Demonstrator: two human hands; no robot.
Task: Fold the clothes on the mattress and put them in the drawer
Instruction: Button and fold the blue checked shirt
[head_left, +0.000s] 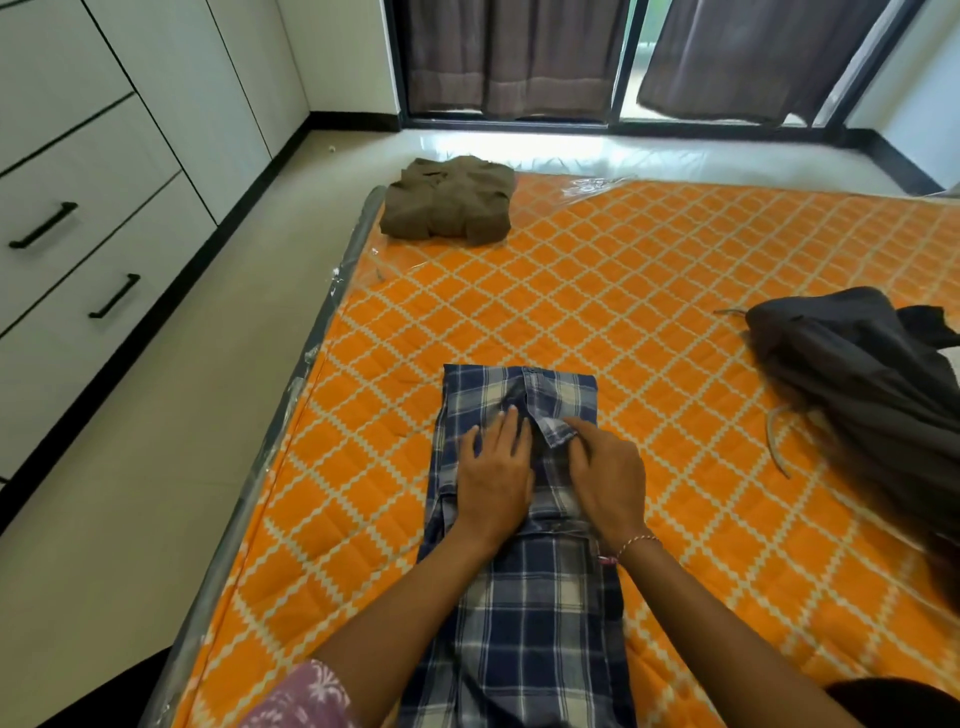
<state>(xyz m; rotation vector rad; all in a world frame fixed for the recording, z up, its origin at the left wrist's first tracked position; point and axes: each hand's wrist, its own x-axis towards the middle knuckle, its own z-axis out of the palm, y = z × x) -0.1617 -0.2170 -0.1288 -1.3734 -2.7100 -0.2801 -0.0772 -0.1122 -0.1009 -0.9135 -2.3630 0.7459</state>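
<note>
Folding step: plaid shirt (519, 545) pressed flat by left hand (493, 478); collar pinched by right hand (605, 478); lengthwise fold required next, toward 12 o'clock.

You have bare mattress (597, 291) between the brown folded shirt (449, 202) at the far left corner and the dark clothes heap (862, 374) on the right.

A blue and white plaid shirt (524, 597) is seen on an orange, white-latticed mattress (649, 322), with an olive-brown folded garment (449, 202) beyond.
</note>
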